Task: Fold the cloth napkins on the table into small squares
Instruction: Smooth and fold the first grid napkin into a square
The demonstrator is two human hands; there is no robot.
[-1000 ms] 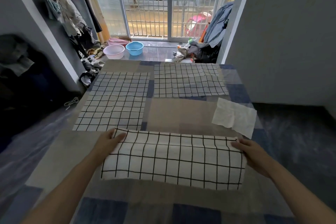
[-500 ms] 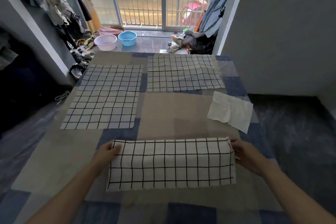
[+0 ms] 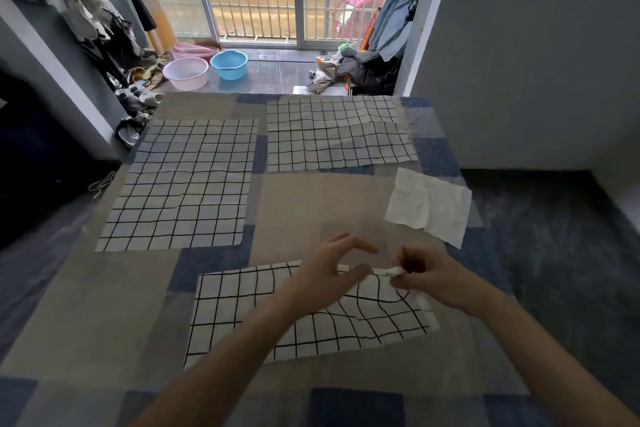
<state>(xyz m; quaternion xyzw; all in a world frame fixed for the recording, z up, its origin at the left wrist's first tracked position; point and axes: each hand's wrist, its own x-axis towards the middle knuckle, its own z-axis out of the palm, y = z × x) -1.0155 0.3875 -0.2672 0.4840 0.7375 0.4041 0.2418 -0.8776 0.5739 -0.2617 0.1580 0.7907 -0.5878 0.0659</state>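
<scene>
Four cloths are spread over the table (image 3: 304,211), which is covered in a patchwork of beige and blue. Its far edge is backed by the floor before a barred glass door, its right edge by a grey wall and dark floor, its left by hanging clothes and shoes. A broad bare patch of beige is left in the middle, between the cloths, and more bare cover is seen at the near left.

Largest of the lot, the left checked napkin (image 3: 180,184) is laid flat at the far left. Beside it, at the far right, the far checked napkin (image 3: 336,133) is seen, slightly rumpled. Nearest, the folded checked napkin (image 3: 242,308) is stretched as a long band across the near side, its right end lifted and puckered. A plain white cloth (image 3: 429,206) is set at the right edge, well apart from the band.

The right hand (image 3: 436,277) is closed in a pinch on the band's far right corner. The left hand (image 3: 329,274) is held over the band just beside it, thumb and fingers spread apart, nothing gripped.
</scene>
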